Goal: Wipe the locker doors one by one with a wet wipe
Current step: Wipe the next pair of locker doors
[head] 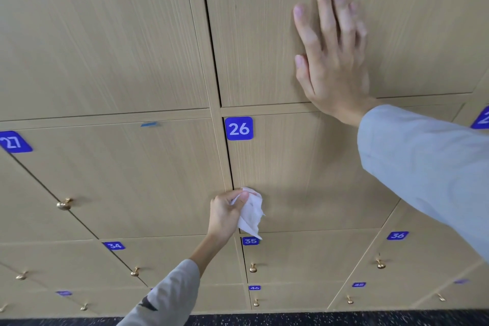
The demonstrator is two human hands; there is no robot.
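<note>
A wall of light wooden locker doors with blue number plates fills the view. My left hand (pixel 227 213) grips a crumpled white wet wipe (pixel 251 214) against the lower left corner of door 26 (pixel 304 167), whose plate (pixel 239 128) sits at its top left. My right hand (pixel 333 53) lies flat with straight fingers on the door above (pixel 264 34), near that door's bottom edge. Grey sleeves cover both arms.
Door 27 (pixel 119 172) is left of door 26 and carries a brass knob (pixel 64 204). Below are doors 34 (pixel 114 245), 35 (pixel 250 241) and 36 (pixel 397 235) with small brass knobs. A dark speckled floor (pixel 317 319) runs along the bottom edge.
</note>
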